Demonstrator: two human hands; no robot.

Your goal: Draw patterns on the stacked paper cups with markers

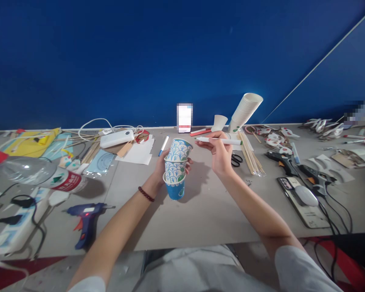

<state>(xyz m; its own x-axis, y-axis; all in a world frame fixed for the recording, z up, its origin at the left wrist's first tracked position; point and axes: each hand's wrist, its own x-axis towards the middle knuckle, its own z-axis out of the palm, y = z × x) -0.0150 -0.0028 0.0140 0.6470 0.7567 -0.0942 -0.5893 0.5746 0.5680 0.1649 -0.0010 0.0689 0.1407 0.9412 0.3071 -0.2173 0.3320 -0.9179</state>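
In the middle of the head view, my left hand (162, 165) is wrapped round a stack of paper cups (176, 170). The upper cups carry a blue scalloped pattern on white with some green; the lowest is solid blue. The stack leans a little, and most of my left fingers are hidden behind it. To its right, my right hand (220, 156) pinches a white marker pen (225, 141) with a green tip, held almost level. The tip points left toward the top cup and is apart from it. A blue-capped marker (163, 146) lies behind my left hand.
A phone (184, 118) stands against the blue wall. At back right lean stacked white cups (246, 111), near wooden sticks (251, 154) and black scissors (236, 159). Glue guns (89, 221) lie at both sides. A bottle (48, 176) and power strip (24, 221) are at left.
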